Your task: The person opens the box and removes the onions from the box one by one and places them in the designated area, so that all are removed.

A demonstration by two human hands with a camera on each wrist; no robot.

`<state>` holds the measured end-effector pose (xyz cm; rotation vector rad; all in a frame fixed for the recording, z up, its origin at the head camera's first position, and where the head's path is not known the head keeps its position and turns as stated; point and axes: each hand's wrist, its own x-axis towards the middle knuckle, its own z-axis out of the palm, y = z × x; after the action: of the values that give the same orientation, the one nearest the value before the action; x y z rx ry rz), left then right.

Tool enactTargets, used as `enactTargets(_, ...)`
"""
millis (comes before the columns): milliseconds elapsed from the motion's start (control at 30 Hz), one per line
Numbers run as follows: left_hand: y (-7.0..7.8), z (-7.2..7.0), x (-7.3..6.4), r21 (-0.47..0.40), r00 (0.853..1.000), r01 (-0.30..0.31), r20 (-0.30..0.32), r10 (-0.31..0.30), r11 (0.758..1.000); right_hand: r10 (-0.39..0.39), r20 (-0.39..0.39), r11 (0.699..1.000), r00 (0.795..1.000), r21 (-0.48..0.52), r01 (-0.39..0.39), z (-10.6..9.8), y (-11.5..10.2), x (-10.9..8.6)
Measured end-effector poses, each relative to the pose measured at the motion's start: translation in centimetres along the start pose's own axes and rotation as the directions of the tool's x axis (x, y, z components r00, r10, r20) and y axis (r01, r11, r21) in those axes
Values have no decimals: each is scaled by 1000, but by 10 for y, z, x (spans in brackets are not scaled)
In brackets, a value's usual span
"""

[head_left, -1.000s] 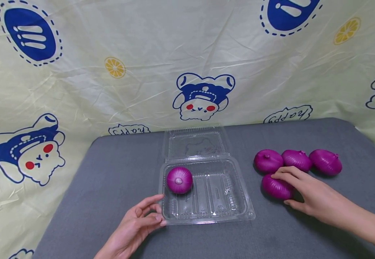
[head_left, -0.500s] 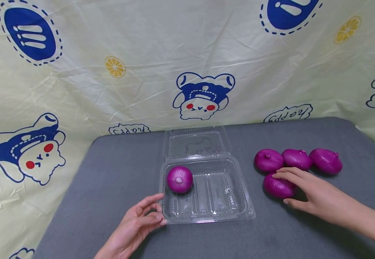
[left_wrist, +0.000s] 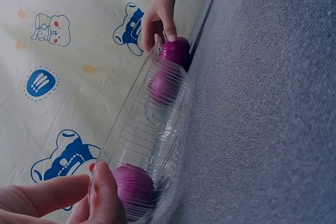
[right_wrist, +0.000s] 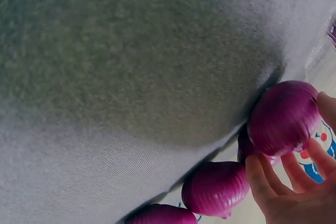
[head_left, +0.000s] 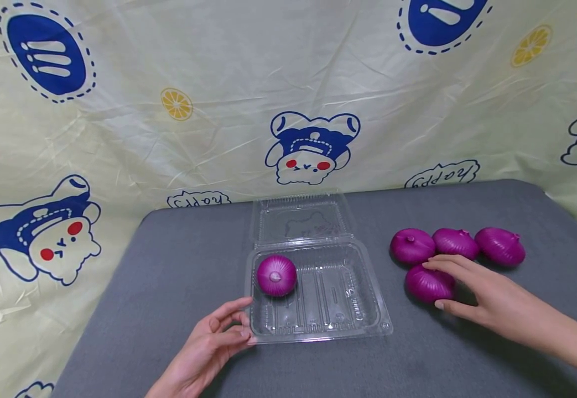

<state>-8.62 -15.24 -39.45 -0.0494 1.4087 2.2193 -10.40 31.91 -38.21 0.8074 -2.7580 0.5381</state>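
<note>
A clear plastic clamshell container (head_left: pixel 385 331) lies with its lid (head_left: pixel 303 218) folded back toward the curtain. Inside, at the left, rests one red onion (head_left: pixel 276 275). My left hand (head_left: pixel 208 345) pinches the container's near-left rim between thumb and fingers; the left wrist view shows the thumb (left_wrist: pixel 106 187) on this edge. To the container's right, my right hand (head_left: pixel 497 301) holds another red onion (head_left: pixel 426 284), fingers over its top and thumb at its near side. In the right wrist view this onion (right_wrist: pixel 286 116) sits between thumb and fingers, low over the grey cloth.
Three more red onions stand in a row behind the held one: a left onion (head_left: pixel 412 246), a middle onion (head_left: pixel 455 244) and a right onion (head_left: pixel 500 246). Grey cloth (head_left: pixel 188 254) covers the table. A printed curtain (head_left: pixel 218 149) hangs along its far edge.
The right hand and its onion have shifted very slightly right and away from me, and the thumb has come up nearer the onion. The left hand and container have stayed in place.
</note>
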Motion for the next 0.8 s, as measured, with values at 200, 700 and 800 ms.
enactTargets(200, 0, -1, 0, -7, 1000, -10, 7, 10, 1000, 0, -18, 1000, 1000, 14, 1, -5, -3, 3)
enactTargets(700, 0, -2, 0, -7, 1000, -6, 3, 6, 1000, 5, -31, 995, 1000, 95, -2, -16, -27, 27)
enactTargets(800, -1, -2, 1, -10, 1000, -18, 21, 18, 1000, -9, -29, 993, 1000, 114, 12, -16, -32, 33)
